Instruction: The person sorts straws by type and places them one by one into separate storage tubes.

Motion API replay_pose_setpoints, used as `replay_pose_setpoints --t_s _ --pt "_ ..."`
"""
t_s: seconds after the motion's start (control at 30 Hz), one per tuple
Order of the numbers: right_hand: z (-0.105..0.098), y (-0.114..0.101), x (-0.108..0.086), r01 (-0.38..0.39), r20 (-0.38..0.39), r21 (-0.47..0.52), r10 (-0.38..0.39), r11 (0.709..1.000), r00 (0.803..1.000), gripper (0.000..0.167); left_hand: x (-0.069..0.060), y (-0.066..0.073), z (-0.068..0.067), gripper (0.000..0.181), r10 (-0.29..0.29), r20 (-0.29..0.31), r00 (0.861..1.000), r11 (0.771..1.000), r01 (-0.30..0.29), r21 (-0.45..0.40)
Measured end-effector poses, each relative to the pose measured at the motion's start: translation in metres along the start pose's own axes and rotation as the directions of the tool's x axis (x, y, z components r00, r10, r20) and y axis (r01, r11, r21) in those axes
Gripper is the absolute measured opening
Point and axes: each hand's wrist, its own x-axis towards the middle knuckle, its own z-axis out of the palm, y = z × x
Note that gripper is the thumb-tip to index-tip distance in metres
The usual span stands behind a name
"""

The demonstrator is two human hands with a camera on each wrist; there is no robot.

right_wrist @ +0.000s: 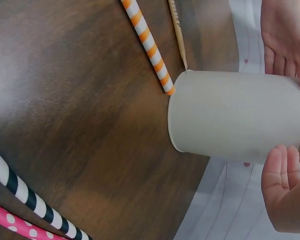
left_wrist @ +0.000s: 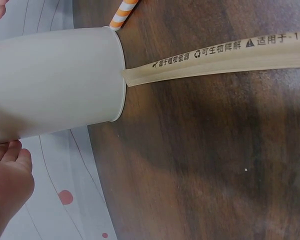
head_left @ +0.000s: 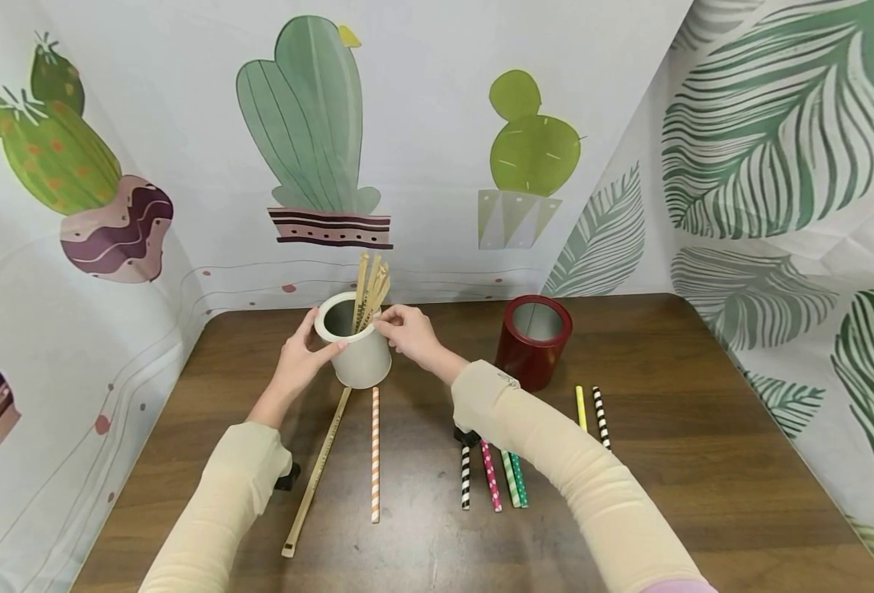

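A white can [head_left: 362,362] stands upright with several paper-wrapped straws [head_left: 370,288] leaning in it toward its right side. My left hand [head_left: 296,362] grips the can's left side near the rim, thumb in front. At the rim's right side, my right hand [head_left: 410,333] has curled fingers and thumb pinched close beside the straws; they hide the exact contact. In the right wrist view, both my left hand [right_wrist: 285,37] and right hand [right_wrist: 285,190] meet the can [right_wrist: 235,115] at its rim end. Another wrapped straw [head_left: 318,473] and an orange-striped straw [head_left: 376,453] lie before the can.
A red can [head_left: 533,350] stands upright at the right. Black-striped [head_left: 465,478], pink dotted [head_left: 491,478] and green straws [head_left: 514,482] lie near my right forearm. Yellow [head_left: 581,406] and black-striped straws [head_left: 601,416] lie beyond it. A patterned cloth [head_left: 437,165] hangs behind the table [head_left: 689,453].
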Motion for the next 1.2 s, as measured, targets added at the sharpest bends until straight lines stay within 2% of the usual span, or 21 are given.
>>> replay_pose_setpoints --t_s 0.07,0.23,0.4,0.63,0.73,0.83,1.07,1.13,1.2 --pt "0.001 0.001 -0.002 0.007 0.007 -0.016 -0.007 1.000 1.000 0.018 0.004 -0.010 0.001 0.086 0.006 -0.006 1.000 1.000 -0.006 0.009" --pt "0.005 0.013 -0.008 0.097 0.023 -0.139 -0.094 0.986 0.995 0.015 0.004 -0.009 0.002 0.086 0.005 -0.008 1.000 1.000 -0.005 0.005" --pt "0.011 0.026 -0.019 0.211 0.081 -0.302 -0.196 0.930 0.977 0.012 0.003 -0.007 0.001 0.087 0.000 -0.010 1.000 1.000 0.000 0.011" --pt "0.022 0.042 -0.033 0.310 0.210 -0.406 -0.242 0.860 0.947 0.019 0.003 -0.006 0.000 0.088 -0.010 -0.014 1.000 0.999 0.010 0.035" --pt "0.027 0.047 -0.039 0.373 0.290 -0.471 -0.260 0.799 0.921 0.025 0.002 -0.005 0.000 0.087 -0.008 -0.017 1.000 0.999 0.009 0.040" --pt "0.032 0.049 -0.045 0.441 0.375 -0.532 -0.266 0.723 0.888 0.033 0.002 -0.005 -0.001 0.087 -0.012 -0.013 1.000 0.999 0.012 0.047" --pt "0.046 0.059 -0.057 0.575 0.522 -0.597 -0.273 0.560 0.808 0.050 0.002 -0.004 -0.001 0.088 -0.027 -0.002 1.000 0.999 0.027 0.029" --pt "0.051 0.063 -0.060 0.595 0.547 -0.614 -0.264 0.519 0.794 0.054 0.002 -0.004 0.000 0.089 -0.029 0.002 1.000 0.999 0.029 0.025" --pt "0.055 0.066 -0.063 0.605 0.571 -0.627 -0.238 0.491 0.786 0.058 0.002 -0.005 0.000 0.089 -0.030 0.003 1.000 0.999 0.030 0.022"
